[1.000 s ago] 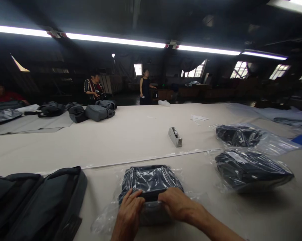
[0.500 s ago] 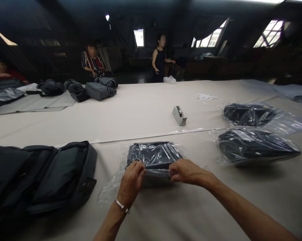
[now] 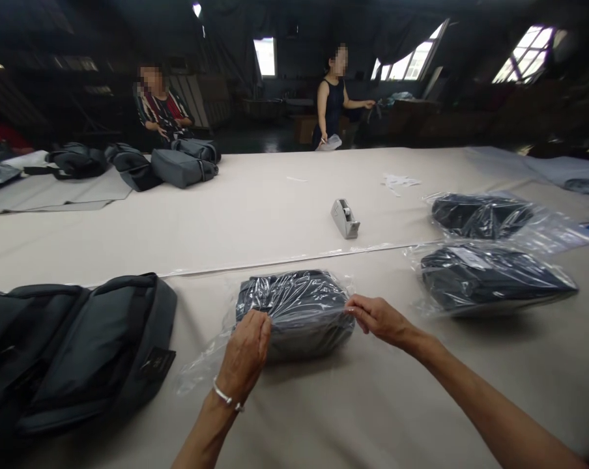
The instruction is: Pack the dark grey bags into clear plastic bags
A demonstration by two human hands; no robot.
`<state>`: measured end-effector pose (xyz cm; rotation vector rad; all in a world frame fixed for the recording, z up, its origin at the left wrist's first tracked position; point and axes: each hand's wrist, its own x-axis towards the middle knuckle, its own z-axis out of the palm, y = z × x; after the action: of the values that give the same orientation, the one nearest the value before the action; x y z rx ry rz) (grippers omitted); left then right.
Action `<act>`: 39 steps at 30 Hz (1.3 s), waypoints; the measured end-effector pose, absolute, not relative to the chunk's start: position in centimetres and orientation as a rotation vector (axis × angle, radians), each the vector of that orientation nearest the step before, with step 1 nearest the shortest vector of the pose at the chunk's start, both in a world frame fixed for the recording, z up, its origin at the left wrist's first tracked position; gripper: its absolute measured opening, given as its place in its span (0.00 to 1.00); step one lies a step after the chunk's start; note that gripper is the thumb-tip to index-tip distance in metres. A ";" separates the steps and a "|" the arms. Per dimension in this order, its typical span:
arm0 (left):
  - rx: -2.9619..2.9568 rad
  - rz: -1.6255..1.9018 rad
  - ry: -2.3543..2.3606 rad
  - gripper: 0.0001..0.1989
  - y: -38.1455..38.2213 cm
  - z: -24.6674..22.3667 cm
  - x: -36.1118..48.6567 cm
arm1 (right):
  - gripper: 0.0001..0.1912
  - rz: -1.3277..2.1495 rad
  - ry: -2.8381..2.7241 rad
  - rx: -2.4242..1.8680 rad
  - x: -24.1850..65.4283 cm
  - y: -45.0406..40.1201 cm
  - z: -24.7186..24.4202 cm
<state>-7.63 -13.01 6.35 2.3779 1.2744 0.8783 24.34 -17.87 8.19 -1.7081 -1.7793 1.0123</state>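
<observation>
A dark backpack [image 3: 294, 293] lies on the table in front of me, inside a clear plastic bag [image 3: 204, 358]. My left hand [image 3: 248, 345], with a silver bangle at the wrist, is closed on the plastic at the near left of the backpack. On the right side my right hand [image 3: 375, 319] pinches the bag's film near its upper right corner. The film is stretched across the backpack between both hands. Loose plastic spreads out beyond my left hand. The backpack's underside is hidden.
Unwrapped dark backpacks [image 3: 109, 352] lie at left. Two plastic-wrapped bags, a near one [image 3: 490, 280] and a far one [image 3: 480, 218], rest at right. A tape dispenser [image 3: 345, 219] and white strips [image 3: 399, 182] lie farther back. Grey bags [image 3: 177, 168] and people [image 3: 331, 104] are across the table.
My hands have moved apart, the right one rightward, drawing the plastic over the backpack's near side. The standing person across the table has a hand at the white plastic. The view has shifted slightly.
</observation>
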 end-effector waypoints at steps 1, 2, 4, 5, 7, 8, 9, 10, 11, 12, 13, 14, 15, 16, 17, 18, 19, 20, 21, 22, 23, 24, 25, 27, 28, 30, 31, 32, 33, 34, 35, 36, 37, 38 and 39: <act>2.395 0.883 1.292 0.15 -13.0 6.2 -7.6 | 0.13 1.014 -1.773 -1.692 24.5 -17.9 8.0; 2.399 0.887 1.307 0.15 -13.0 6.0 -7.6 | 0.13 1.019 -1.778 -1.682 24.8 -18.0 7.9; 2.394 0.889 1.317 0.14 -13.0 5.9 -7.6 | 0.13 1.002 -1.814 -1.673 25.3 -18.0 8.0; 2.393 0.889 1.316 0.14 -13.0 5.9 -7.5 | 0.12 0.984 -1.835 -1.667 25.5 -18.0 8.1; 2.410 0.891 1.317 0.14 -13.1 5.9 -7.5 | 0.12 0.952 -1.864 -1.658 25.7 -17.8 8.4; 2.425 0.891 1.324 0.14 -13.0 5.9 -7.6 | 0.12 0.924 -1.878 -1.653 25.7 -17.6 8.6; 2.437 0.890 1.337 0.15 -13.0 5.8 -7.6 | 0.12 0.880 -1.901 -1.637 25.7 -17.4 8.7; 2.443 0.887 1.352 0.15 -13.0 5.8 -7.7 | 0.11 0.821 -1.935 -1.608 25.7 -17.2 8.8; 2.438 0.879 1.363 0.16 -12.9 5.7 -7.8 | 0.11 0.758 -1.967 -1.575 25.6 -17.0 8.9; 2.420 0.866 1.371 0.15 -12.9 5.6 -7.9 | 0.11 0.713 -1.982 -1.548 25.5 -16.8 9.0; 2.394 0.850 1.376 0.15 -12.9 5.6 -8.0 | 0.11 0.710 -1.972 -1.537 25.4 -16.6 9.0; 2.367 0.834 1.380 0.15 -12.9 5.5 -8.1 | 0.12 0.758 -1.942 -1.550 25.3 -16.5 8.9; 2.345 0.820 1.388 0.15 -12.9 5.4 -8.1 | 0.13 0.841 -1.891 -1.589 25.2 -16.3 8.7; 2.331 0.804 1.407 0.15 -12.9 5.4 -8.1 | 0.13 0.933 -1.832 -1.642 25.2 -16.2 8.5; 2.326 0.786 1.442 0.15 -12.9 5.4 -8.0 | 0.14 1.014 -1.780 -1.692 25.1 -16.0 8.3; 2.331 0.765 1.484 0.15 -12.9 5.5 -7.8 | 0.14 1.070 -1.739 -1.732 25.0 -15.9 8.0; 2.342 0.742 1.530 0.15 -12.9 5.5 -7.6 | 0.14 1.095 -1.704 -1.767 25.0 -15.8 7.8; 2.356 0.718 1.575 0.15 -12.9 5.5 -7.3 | 0.13 1.096 -1.676 -1.796 25.1 -15.6 7.5; 2.372 0.691 1.611 0.14 -12.8 5.6 -7.1 | 0.12 1.081 -1.655 -1.818 25.3 -15.5 7.2; 2.389 0.665 1.637 0.14 -12.7 5.6 -6.9 | 0.12 1.062 -1.644 -1.833 25.5 -15.3 6.9; 2.407 0.643 1.650 0.14 -12.7 5.7 -6.7 | 0.13 1.037 -1.643 -1.846 26.0 -15.1 6.6; 2.427 0.624 1.654 0.13 -12.6 5.7 -6.6 | 0.14 0.999 -1.659 -1.861 26.6 -15.0 6.3; 2.445 0.611 1.656 0.13 -12.5 5.7 -6.5 | 0.15 0.945 -1.690 -1.885 27.3 -14.9 6.1; 2.482 0.609 1.654 0.13 -12.4 5.6 -6.5 | 0.15 0.787 -1.751 -1.966 29.1 -14.9 5.7; 2.499 0.616 1.650 0.12 -12.3 5.5 -6.5 | 0.14 0.674 -1.766 -2.009 29.9 -15.0 5.8; 2.525 0.623 1.640 0.12 -12.2 5.4 -6.6 | 0.10 0.347 -1.738 -2.016 30.7 -15.8 6.4; 2.533 0.619 1.636 0.12 -12.2 5.4 -6.6 | 0.08 0.164 -1.709 -1.951 30.5 -16.3 7.1; 2.536 0.608 1.633 0.12 -12.2 5.4 -6.6 | 0.07 0.008 -1.691 -1.840 29.9 -17.0 7.8; 2.532 0.591 1.638 0.12 -12.2 5.4 -6.6 | 0.06 -0.092 -1.701 -1.701 28.7 -17.7 8.6; 2.522 0.569 1.646 0.12 -12.2 5.5 -6.6 | 0.07 -0.132 -1.755 -1.555 27.2 -18.3 9.3; 2.504 0.542 1.658 0.12 -12.2 5.7 -6.5 | 0.10 -0.098 -1.865 -1.413 25.5 -18.9 9.8; 2.479 0.514 1.673 0.12 -12.1 5.8 -6.5 | 0.14 -0.025 -2.009 -1.289 23.8 -19.4 10.0; 2.452 0.486 1.683 0.12 -12.1 6.0 -6.4 | 0.18 0.032 -2.175 -1.205 22.2 -19.7 10.0; 2.425 0.462 1.687 0.12 -12.1 6.2 -6.3 | 0.21 0.074 -2.303 -1.170 21.0 -19.8 9.6; 2.400 0.446 1.687 0.12 -12.1 6.4 -6.3 | 0.24 0.115 -2.384 -1.176 20.2 -19.8 9.1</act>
<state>-6.31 -12.07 6.38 2.4001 1.6874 0.4458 20.19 -19.82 9.09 -1.1758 -2.3835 0.1150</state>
